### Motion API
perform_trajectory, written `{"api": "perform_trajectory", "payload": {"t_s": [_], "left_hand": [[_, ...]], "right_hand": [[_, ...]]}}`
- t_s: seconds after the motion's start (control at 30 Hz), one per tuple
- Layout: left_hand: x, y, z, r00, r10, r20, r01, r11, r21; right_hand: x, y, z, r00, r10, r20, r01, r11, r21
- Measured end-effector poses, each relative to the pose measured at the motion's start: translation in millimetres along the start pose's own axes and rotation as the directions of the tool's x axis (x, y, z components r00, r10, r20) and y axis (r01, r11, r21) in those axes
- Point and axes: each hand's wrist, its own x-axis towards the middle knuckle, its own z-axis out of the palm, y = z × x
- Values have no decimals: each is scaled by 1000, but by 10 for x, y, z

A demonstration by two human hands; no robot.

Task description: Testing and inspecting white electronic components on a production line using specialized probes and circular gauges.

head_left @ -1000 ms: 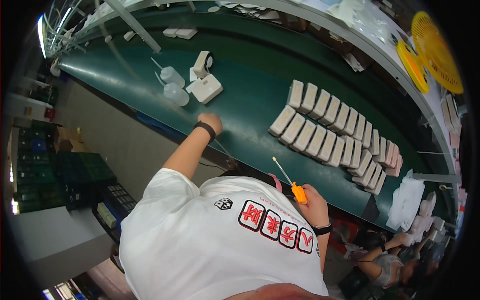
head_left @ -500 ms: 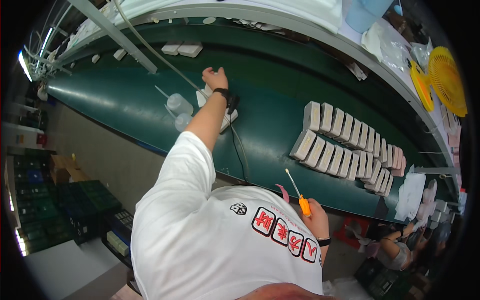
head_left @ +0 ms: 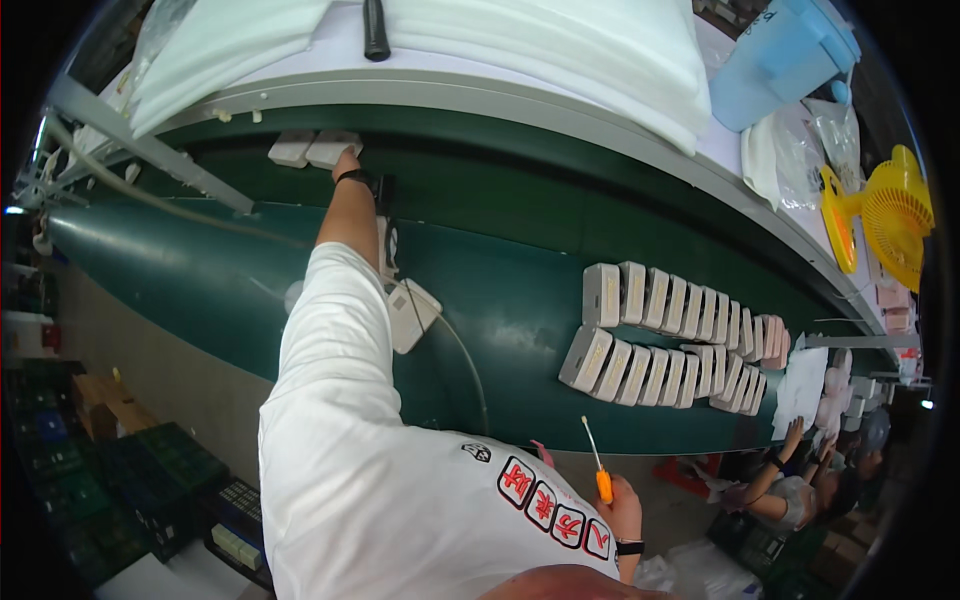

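In the head view, the left hand [head_left: 346, 161] has travelled away from the body since half a second ago, when it was above the bottles and white parts; now it touches the near side of the right one of two pale boxes [head_left: 333, 147] at the far side of the bench [head_left: 510, 390]. Its fingers are partly hidden, so I cannot tell whether they grip. The right hand [head_left: 622, 510] is closed around a screwdriver [head_left: 604, 487] with an orange handle, shaft pointing up, held near the bench's front edge as before. The camera has shifted, showing more of the shelf [head_left: 480, 85] with white sheets [head_left: 560, 45] and a blue container [head_left: 775, 65].

The left sleeve [head_left: 345, 330] covers most of a clear bottle [head_left: 293, 297]. Beside the arm lies a white casing [head_left: 412, 315], crossed by a cable [head_left: 465, 355]. Two rows of grey units [head_left: 655, 300] stand to the right, and a yellow fan [head_left: 895, 220] beyond.
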Motion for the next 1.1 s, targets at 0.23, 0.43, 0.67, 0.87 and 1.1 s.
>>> {"api": "perform_trajectory", "payload": {"t_s": [0.23, 0.43, 0.67, 0.87, 1.1], "left_hand": [[39, -322, 236, 1000, -6, -1, 6, 999, 45], [356, -202, 69, 1000, -15, 19, 17, 995, -101], [-428, -116, 324, 844, -155, 513, 295, 934, -203], [-2577, 62, -152, 760, -434, 484, 406, 898, 168], [-4529, 53, -1855, 367, -127, 921, 229, 972, 43]], "right_hand": [[2, -70, 71, 963, 267, -16, -267, 964, 14], [173, -54, 128, 981, 195, -16, -195, 981, 16], [65, 6, 195, 992, 117, -52, -116, 993, 14], [79, -154, -158, 996, -56, -76, 59, 997, 47], [99, -259, -861, 961, -269, -66, 273, 959, 80]]}}
